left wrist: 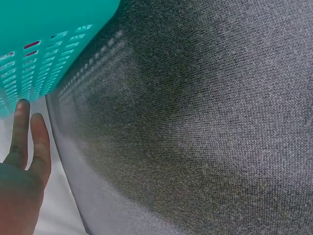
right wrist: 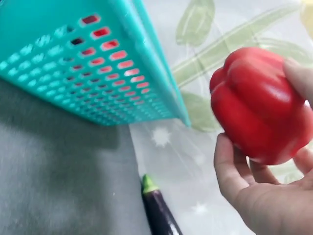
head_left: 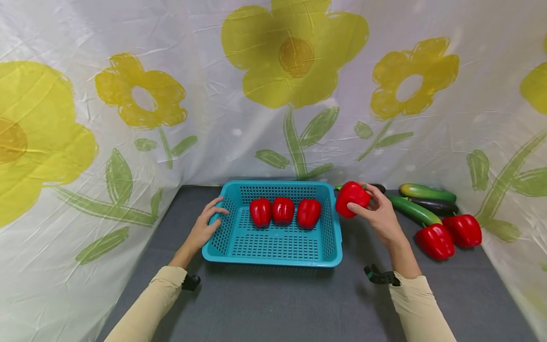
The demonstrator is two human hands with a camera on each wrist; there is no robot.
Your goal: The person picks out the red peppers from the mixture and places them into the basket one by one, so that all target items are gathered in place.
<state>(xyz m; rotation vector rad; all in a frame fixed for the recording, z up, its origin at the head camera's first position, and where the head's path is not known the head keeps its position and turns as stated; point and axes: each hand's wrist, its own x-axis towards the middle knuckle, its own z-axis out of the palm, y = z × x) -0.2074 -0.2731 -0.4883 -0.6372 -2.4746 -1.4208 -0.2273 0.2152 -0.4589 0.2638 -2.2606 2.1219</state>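
Note:
My right hand (head_left: 380, 216) grips a red bell pepper (head_left: 352, 199) just off the right rim of a turquoise plastic basket (head_left: 273, 262). In the right wrist view the thumb and fingers wrap this pepper (right wrist: 261, 105), raised beside the basket's perforated wall (right wrist: 98, 63). My left hand (head_left: 206, 227) is at the basket's left rim, its fingers extended over the edge. Two of its fingers show straight beside the basket wall (left wrist: 44, 63) in the left wrist view. Inside the basket, a row of three red bell peppers (head_left: 283, 211) sits toward the back.
On the right side of the dark table (head_left: 273, 304) lie two more red bell peppers (head_left: 435, 241), green zucchini (head_left: 412, 209) and an eggplant (head_left: 433, 205). Another eggplant (right wrist: 161, 213) lies behind the right hand. A flower-printed curtain (head_left: 205, 142) hangs at the table's back edge and sides.

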